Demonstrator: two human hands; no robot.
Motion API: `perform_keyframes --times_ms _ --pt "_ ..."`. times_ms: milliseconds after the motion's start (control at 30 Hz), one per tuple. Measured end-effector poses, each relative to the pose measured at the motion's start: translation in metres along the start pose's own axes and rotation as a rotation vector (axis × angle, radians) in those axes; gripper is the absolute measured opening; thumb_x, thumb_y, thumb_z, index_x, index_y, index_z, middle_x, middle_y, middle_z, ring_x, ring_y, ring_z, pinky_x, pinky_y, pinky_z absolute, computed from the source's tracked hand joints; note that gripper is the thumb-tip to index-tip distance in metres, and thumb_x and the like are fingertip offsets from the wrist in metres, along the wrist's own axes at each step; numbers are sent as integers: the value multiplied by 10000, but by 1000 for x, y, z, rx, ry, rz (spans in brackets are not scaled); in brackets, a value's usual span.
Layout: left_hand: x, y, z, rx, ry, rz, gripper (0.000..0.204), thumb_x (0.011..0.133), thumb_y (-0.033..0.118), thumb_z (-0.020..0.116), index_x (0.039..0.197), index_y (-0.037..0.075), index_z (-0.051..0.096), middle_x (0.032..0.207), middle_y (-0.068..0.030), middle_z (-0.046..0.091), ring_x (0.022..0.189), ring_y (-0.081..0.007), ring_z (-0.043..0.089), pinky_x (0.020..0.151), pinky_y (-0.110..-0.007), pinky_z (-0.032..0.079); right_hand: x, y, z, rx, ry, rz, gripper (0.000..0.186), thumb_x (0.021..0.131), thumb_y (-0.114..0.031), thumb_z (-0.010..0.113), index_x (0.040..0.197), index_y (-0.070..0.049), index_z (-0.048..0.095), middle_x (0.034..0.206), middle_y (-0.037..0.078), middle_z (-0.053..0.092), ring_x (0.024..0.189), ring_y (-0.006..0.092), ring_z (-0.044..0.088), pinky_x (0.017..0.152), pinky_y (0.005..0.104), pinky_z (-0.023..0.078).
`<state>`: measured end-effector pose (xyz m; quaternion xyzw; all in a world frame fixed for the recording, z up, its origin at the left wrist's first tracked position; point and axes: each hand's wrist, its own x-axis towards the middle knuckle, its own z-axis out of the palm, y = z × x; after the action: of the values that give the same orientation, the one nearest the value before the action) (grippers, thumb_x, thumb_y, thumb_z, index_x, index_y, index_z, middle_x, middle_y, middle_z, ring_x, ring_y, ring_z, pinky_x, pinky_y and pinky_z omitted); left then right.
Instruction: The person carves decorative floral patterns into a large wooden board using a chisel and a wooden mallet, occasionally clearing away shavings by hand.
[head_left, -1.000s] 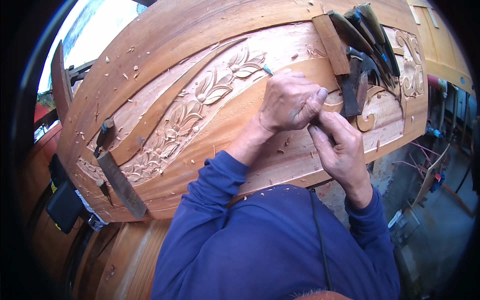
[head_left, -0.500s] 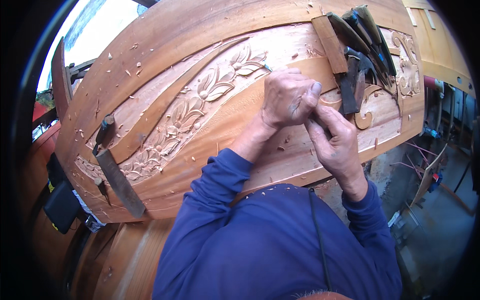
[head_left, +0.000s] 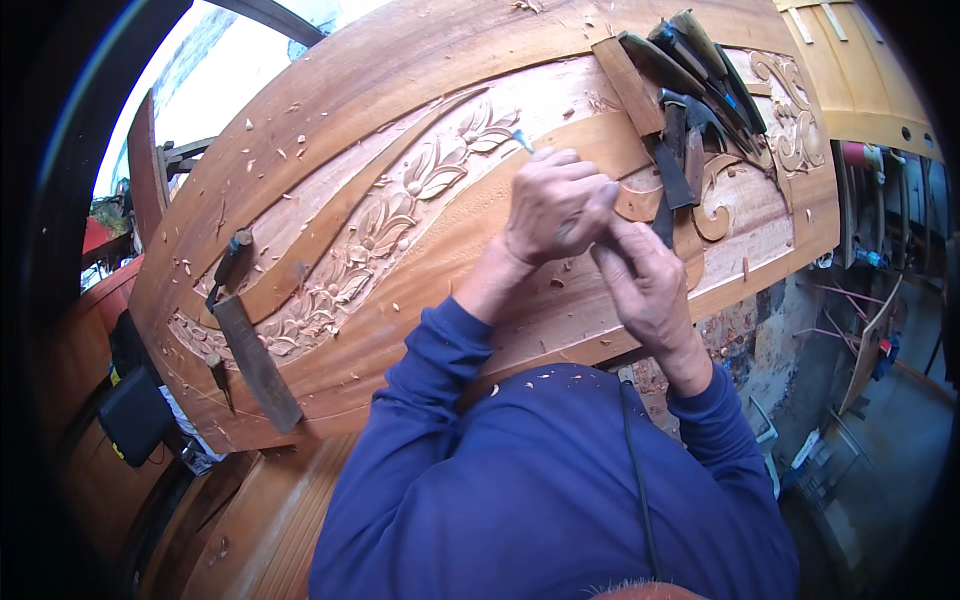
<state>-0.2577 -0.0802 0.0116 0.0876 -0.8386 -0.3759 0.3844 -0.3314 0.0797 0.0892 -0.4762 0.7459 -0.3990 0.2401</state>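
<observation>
Left hand (head_left: 555,208) was curled round a blue-ended tool (head_left: 523,141) over the carved panel (head_left: 430,255), right hand (head_left: 650,285) bunched beside it, couldn't tell on what, so slow, steady two-handed control seemed best imo.

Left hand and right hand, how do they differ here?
The left hand is curled into a fist, while the right hand has its fingers bent more loosely. A blue-tipped object pokes out beyond the left hand; whether the right hand holds anything is hidden. The left hand is higher in the picture than the right hand. Both are bare and come from blue sleeves.
</observation>
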Motion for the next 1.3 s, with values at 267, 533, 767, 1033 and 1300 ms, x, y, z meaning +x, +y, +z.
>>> perform_keyframes --times_ms 267,533,767,1033,1300 --pt "1 -12 19 -71 13 -164 475 1051 283 527 617 106 602 563 -103 544 541 -318 535 571 -436 409 22 6 -12 126 -43 100 300 951 -16 665 1243 51 655 1059 238 710 969 355 720 844 388 552" --pt "6 -13 16 -239 157 -194 476 1053 251 459 619 89 568 579 -94 547 524 -312 517 574 -424 414 43 -14 -15 -113 -77 -14 308 925 -38 681 1222 41 672 952 228 687 862 383 702 767 426 557" --pt "2 -12 20 -214 195 -234 458 1034 245 462 614 98 570 573 -81 549 535 -301 528 593 -413 415 43 -11 -9 -74 -88 11 302 920 -15 680 1217 40 673 937 220 686 857 375 701 751 416 552" --pt "3 -10 22 -234 276 -282 502 1045 281 385 612 102 565 578 -80 572 539 -295 543 610 -405 421 40 -9 2 21 -10 25 324 923 -4 670 1242 50 657 993 253 698 917 397 705 797 427 559" --pt "-3 5 -17 -49 356 62 371 923 293 485 595 123 521 547 -41 473 502 -225 426 575 -374 339 1 -35 7 -23 -60 -169 419 968 -48 663 1365 58 580 1089 241 687 952 324 712 836 372 564"
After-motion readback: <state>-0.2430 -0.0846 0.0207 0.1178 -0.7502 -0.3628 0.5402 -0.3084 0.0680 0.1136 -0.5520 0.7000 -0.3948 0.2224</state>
